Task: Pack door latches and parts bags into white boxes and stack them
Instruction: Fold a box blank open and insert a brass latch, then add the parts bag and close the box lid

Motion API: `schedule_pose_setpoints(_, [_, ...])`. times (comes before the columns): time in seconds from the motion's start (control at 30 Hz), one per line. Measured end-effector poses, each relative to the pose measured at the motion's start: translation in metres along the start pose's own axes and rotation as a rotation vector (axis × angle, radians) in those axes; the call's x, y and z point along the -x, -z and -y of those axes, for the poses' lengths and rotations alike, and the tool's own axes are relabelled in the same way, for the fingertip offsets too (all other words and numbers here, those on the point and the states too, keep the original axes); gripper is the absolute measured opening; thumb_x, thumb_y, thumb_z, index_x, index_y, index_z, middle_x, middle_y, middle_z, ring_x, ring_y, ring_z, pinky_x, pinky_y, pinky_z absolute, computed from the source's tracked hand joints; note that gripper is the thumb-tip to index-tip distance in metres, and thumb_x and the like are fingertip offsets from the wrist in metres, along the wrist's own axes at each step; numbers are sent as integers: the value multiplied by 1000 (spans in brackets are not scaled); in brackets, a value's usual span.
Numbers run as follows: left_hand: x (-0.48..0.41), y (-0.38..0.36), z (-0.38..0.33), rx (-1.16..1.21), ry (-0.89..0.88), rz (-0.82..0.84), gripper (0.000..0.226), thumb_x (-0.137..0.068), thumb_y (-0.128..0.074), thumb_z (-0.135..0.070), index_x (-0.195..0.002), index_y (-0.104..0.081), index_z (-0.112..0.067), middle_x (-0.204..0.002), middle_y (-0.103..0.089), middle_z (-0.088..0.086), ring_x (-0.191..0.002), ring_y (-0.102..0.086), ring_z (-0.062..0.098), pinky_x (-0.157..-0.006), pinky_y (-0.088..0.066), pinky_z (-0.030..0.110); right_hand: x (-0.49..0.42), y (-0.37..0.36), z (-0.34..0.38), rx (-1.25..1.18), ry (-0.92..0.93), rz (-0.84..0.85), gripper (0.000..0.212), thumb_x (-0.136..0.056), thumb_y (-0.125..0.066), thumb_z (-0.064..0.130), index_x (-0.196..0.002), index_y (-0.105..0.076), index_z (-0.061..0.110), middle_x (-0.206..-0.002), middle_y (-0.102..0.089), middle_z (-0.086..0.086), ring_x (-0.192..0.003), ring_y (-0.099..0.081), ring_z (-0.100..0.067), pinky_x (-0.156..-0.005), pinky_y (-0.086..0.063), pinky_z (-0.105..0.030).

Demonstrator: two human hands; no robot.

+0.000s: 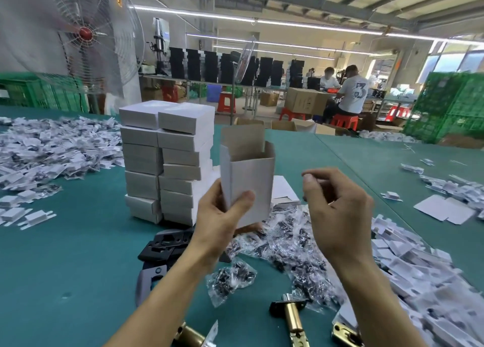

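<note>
My left hand grips an upright white box by its lower end, thumb on the front face; the top flaps stand open and the inside looks empty. My right hand hovers just right of the box with fingers curled and nothing visible in it. Below the hands lie clear parts bags with dark screws. Brass door latches lie at the table's near edge. Black strike plates sit under my left wrist. A two-column stack of shut white boxes stands behind, to the left.
The green table carries heaps of white paper inserts at left and right. Flat box blanks lie far right. A large fan, green crates and seated workers are beyond the table.
</note>
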State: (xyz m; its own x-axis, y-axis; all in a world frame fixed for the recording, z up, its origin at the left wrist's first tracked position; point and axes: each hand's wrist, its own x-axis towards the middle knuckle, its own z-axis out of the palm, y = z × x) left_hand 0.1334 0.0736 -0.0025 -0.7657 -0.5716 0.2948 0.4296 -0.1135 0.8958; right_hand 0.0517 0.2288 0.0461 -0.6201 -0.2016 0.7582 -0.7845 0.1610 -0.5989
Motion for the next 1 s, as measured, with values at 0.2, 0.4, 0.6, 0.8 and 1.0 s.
schedule_pose_setpoints(0.2, [2, -11, -15, 115, -60, 33, 44, -66, -92, -30, -105, -72, -24, -98, -75, 1, -87, -74, 32, -58, -61, 41, -8, 30, -71, 527, -426, 329, 27, -96, -50, 10, -107, -74, 16, -90, -73, -8, -67, -63, -18, -61, -43, -28])
schedule_pose_setpoints(0.4, [5, -17, -15, 79, -52, 43, 31, -70, -88, -33, -95, -76, -19, -95, -75, 9, -81, -74, 34, -62, -62, 44, -19, 54, -115, 809, -582, 573, 39, -90, -47, 0, -119, -68, 14, -121, -67, -17, -102, -64, -33, -87, -53, -39])
schedule_pose_setpoints(0.6, [7, -19, -13, 54, -34, 76, 38, -63, -88, -42, -94, -78, -23, -93, -76, 12, -75, -73, 37, -64, -62, 52, -8, 38, -130, 749, -543, 715, 20, -93, -54, 11, -101, -70, 0, -104, -72, -18, -92, -67, -30, -87, -56, -45])
schedule_pose_setpoints(0.8, [8, -20, -11, 48, -2, 76, 59, -53, -92, -60, -96, -77, -22, -94, -75, 15, -74, -73, 40, -66, -60, 60, -18, 36, -136, 707, -645, 714, 34, -88, -40, -8, -111, -65, -14, -109, -69, -30, -62, -53, -24, -57, -44, -29])
schedule_pose_setpoints(1.0, [8, -21, -10, 54, 23, 60, 37, -64, -87, -41, -94, -78, -21, -94, -75, 18, -69, -72, 39, -62, -62, 47, -18, 43, -134, 666, -657, 823, 32, -87, -66, 7, -119, -67, 4, -125, -67, -12, -103, -65, -24, -96, -49, -32])
